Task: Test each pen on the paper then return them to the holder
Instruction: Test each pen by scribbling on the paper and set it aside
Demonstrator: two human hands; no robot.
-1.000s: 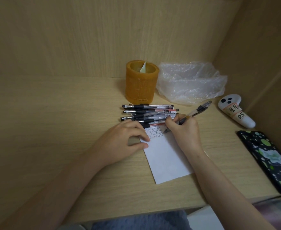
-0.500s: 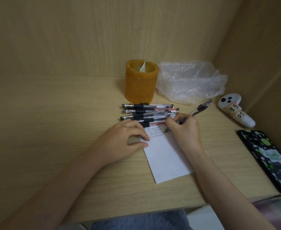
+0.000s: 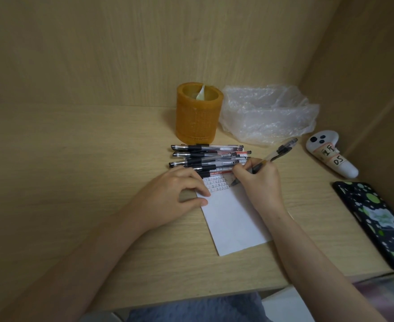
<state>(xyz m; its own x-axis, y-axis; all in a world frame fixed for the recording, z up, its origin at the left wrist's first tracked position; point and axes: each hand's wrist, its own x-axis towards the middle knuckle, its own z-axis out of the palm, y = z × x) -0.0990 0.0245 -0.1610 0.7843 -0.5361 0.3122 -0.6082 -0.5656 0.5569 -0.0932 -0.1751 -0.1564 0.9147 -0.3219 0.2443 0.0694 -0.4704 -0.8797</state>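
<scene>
Head camera view: a clear plastic pen with a black grip and black clip (image 3: 277, 155) is gripped in the right hand (image 3: 260, 185), fingers and thumb curled round the grip. The tip is set on the upper right part of a white rectangular sheet of paper (image 3: 234, 220), at the end of several rows of small written marks. The barrel is tilted up and away to the right. The left hand (image 3: 171, 197) is laid on the paper's left edge, fingers loosely bent, fingertips and thumb pressed onto the sheet and nothing held.

A pile of similar clear pens with black grips (image 3: 208, 156) is laid sideways just beyond both hands, touching the paper's far edge. Just behind the pile an orange cylindrical pen holder (image 3: 197, 117) is stood upright, with a pale pointed scrap seen inside. A crumpled clear plastic bag (image 3: 269, 115) is touching the holder's right side.

To the right, a white handheld controller with a hand-lettered label (image 3: 332, 155) and a phone in a black case with green spots (image 3: 377, 220) are placed near the side wall; the phone reaches the desk's near edge. The paper's near corner is close to that edge.

Light wood-grain desktop (image 3: 75, 163) is seen broadly left of the left hand. The desk is enclosed by matching wooden panels at the back and right.
</scene>
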